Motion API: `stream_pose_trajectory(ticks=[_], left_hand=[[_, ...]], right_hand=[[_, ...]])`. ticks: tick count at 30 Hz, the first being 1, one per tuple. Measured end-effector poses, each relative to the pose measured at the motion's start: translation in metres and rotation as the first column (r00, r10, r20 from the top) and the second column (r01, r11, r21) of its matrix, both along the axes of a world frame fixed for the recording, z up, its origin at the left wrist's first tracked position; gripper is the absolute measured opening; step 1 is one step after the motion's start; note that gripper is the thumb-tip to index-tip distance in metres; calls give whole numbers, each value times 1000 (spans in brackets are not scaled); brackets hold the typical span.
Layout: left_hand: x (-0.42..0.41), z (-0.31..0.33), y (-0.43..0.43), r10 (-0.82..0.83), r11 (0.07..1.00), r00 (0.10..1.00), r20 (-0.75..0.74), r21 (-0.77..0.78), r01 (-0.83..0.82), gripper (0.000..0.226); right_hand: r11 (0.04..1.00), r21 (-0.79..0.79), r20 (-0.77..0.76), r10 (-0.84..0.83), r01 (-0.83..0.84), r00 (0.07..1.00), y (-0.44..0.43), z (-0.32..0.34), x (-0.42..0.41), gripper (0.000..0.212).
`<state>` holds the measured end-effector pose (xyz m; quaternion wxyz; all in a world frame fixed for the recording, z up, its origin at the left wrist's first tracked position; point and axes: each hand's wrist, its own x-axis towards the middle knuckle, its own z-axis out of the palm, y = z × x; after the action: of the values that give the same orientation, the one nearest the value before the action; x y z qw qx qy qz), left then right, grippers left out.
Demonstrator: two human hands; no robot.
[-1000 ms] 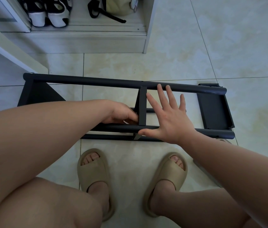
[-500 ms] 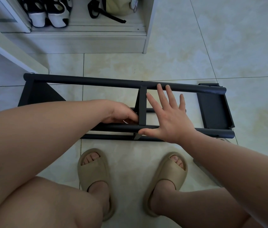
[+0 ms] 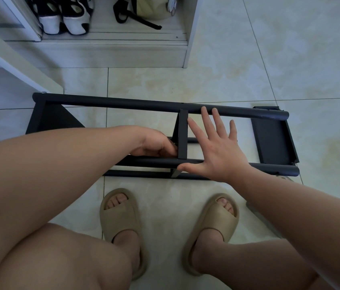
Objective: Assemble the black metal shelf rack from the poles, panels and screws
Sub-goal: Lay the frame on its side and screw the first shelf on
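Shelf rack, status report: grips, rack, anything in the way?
Left grip curled at the middle panel foot, hold unclear. Right grip open, flat beside that panel, thumb on the near pole. Rack on its side on the floor. Sandals nearby, apart.

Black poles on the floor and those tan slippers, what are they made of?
The black poles look like metal tubes with a matte painted coat: round, smooth, only a dull sheen. The tan slippers look like moulded foam or rubber, I can't tell which: thick, one piece, rounded edges, no seams.
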<state>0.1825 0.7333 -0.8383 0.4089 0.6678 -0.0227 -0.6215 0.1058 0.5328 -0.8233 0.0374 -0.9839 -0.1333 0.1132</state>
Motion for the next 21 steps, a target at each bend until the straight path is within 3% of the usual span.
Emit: stream_pose_trajectory(ticks=[10,15,21], left_hand=[[0,0,0,37,999,999,-16,-39,-38,39],[-1,1,-3,46,999,998,44,7,-46,16],[-1,0,-3,-5,998,998,60,58,1,19]], right_hand=[[1000,-8,5,2,-1,1000,0,0,1,122],[1000,-11,1,3,-3,1000,0,0,0,121],[1000,-13,-5,1,-1,1000,1,2,1,122]])
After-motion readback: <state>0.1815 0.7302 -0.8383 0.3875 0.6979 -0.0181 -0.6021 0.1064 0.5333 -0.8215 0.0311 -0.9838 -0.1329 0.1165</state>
